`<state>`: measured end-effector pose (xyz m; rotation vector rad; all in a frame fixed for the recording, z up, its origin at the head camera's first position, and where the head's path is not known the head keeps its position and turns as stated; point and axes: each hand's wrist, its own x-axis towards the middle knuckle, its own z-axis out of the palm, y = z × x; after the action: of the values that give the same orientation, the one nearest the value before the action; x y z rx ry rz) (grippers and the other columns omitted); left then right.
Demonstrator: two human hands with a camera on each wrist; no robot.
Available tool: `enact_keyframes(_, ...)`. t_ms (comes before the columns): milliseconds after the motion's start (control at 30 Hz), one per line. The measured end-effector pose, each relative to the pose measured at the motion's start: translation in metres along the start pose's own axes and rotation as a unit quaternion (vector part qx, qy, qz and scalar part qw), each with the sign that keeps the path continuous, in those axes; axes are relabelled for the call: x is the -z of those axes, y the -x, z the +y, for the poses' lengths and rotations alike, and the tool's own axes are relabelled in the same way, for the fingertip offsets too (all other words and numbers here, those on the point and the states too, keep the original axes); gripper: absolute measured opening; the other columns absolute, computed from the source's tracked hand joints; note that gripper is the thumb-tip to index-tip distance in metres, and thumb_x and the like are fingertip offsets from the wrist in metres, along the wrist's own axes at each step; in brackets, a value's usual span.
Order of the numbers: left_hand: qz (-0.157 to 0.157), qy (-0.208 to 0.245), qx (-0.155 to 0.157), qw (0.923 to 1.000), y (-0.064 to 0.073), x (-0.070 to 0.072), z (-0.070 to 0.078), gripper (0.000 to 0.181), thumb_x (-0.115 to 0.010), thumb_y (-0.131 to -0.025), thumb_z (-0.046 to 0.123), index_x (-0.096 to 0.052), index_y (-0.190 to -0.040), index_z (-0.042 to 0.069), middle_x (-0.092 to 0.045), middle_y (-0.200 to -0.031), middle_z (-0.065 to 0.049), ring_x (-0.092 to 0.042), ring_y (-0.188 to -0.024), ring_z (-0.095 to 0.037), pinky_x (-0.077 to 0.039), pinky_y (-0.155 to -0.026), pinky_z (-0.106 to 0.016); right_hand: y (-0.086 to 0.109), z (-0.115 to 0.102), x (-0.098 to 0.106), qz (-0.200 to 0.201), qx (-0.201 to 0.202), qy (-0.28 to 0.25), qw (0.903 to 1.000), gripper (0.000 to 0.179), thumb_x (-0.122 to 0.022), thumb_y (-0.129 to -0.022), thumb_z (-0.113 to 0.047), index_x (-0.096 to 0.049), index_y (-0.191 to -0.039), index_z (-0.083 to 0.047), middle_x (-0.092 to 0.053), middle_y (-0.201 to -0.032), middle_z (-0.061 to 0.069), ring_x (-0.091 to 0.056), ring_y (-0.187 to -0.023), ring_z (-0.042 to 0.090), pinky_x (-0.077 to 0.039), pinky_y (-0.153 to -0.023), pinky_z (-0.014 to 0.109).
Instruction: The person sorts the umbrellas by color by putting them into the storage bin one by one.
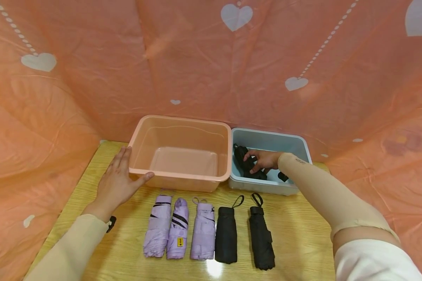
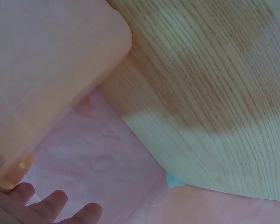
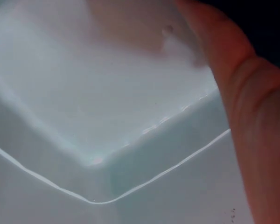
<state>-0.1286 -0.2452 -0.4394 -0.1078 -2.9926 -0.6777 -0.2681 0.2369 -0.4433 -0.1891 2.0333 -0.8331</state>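
My left hand rests on the front left corner of a peach plastic basin, fingers straight and thumb along the rim. In the left wrist view, fingertips show beside the basin wall. My right hand reaches into a grey-blue basin and grips a black folded umbrella lying along its left side. Another small black piece shows near that basin's front, partly hidden by the forearm. The right wrist view shows the thumb against the pale basin interior; little of the umbrella is visible there.
In front of the basins lie three lilac folded umbrellas and two black ones, one at the middle and one further right. The wooden table meets a pink-orange sheet with hearts behind and at the sides.
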Motion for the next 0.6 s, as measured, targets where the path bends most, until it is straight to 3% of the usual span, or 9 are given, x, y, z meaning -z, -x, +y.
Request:
enact_keyframes(300,-0.006,-0.002,-0.005,1.0,-0.005,-0.001,0.001,0.113,-0.056,-0.087,0.073,-0.001,-0.161,0.007,0.0,-0.166,-0.016,-0.01,-0.147,-0.045,-0.023,-0.105,-0.071,0.004,0.003,-0.001,0.002,-0.005,-0.004,1.0,0.061,-0.066,-0.095,-0.003,-0.039,-0.148,-0.01,-0.006,-0.163,0.02,-0.018,-0.146,0.044,-0.054,-0.084,0.053)
enact_keyframes(600,-0.024,-0.008,-0.011,0.9996,-0.026,-0.007,-0.003,0.114,-0.051,-0.087,0.076,0.001,-0.16,0.005,0.0,-0.165,-0.021,-0.011,-0.145,-0.05,-0.019,-0.107,-0.071,0.026,-0.011,0.015,-0.012,-0.001,-0.002,0.9999,0.072,-0.06,-0.099,-0.007,-0.023,-0.16,-0.016,-0.008,-0.162,0.025,-0.02,-0.146,0.044,-0.049,-0.094,0.058)
